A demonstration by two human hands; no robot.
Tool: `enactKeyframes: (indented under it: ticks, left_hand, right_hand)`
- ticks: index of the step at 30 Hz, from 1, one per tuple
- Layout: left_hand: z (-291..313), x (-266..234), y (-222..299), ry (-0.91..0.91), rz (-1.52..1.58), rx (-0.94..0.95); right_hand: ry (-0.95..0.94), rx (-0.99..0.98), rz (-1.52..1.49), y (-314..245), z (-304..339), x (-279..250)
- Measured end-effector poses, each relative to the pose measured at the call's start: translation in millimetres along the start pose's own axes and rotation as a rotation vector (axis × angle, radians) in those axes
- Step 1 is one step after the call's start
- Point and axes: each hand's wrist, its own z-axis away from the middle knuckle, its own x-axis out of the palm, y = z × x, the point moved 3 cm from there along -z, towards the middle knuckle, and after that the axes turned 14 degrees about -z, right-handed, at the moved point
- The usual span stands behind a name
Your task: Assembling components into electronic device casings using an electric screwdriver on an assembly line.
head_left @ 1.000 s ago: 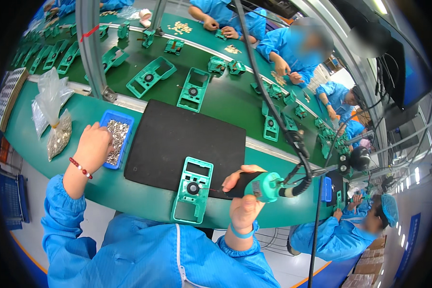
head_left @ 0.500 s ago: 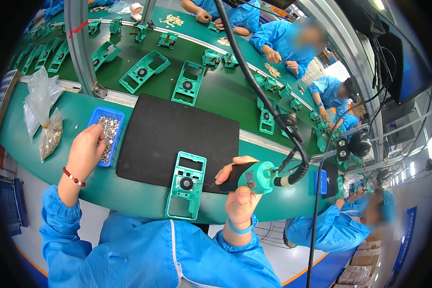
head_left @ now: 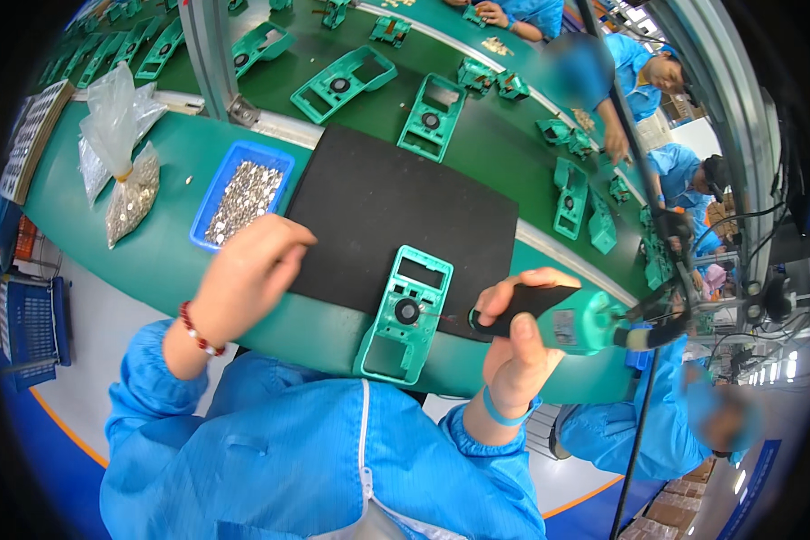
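Screwdriver (head_left: 549, 319) gripped in our right hand (head_left: 513, 355), tip beside green housing (head_left: 405, 315); left hand (head_left: 247, 274) loosely curled, contents unclear, near screw tray (head_left: 209, 200). We seat screw squarely, drive upright.

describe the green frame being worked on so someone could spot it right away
Start at the black mat on the green bench. The green frame lies on the mat's near edge, overhanging the bench, just left of the right hand and its driver. Every other frame lies beyond the mat, on the belt.

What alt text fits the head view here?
A person's right hand grips a green electric screwdriver beside a green plastic casing on a black mat; the left hand hovers near a blue screw tray.
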Motion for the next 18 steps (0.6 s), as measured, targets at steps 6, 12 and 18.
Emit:
enactKeyframes:
  ticks: [6, 12, 18]
  left_hand:
    - [15.7, 39.3, 49.6, -0.073, 0.275, 0.068]
    - [26.2, 63.5, 59.0, -0.162, 0.660, -0.240]
    - [26.3, 52.1, 65.2, -0.029, 0.341, 0.001]
  right_hand:
    - [-0.083, 0.023, -0.096, 8.9, -8.6, 22.9]
    - [-0.168, 0.073, -0.239, 14.4, -2.5, 38.1]
    - [-0.212, -0.025, -0.018, 20.9, 6.7, 28.6]
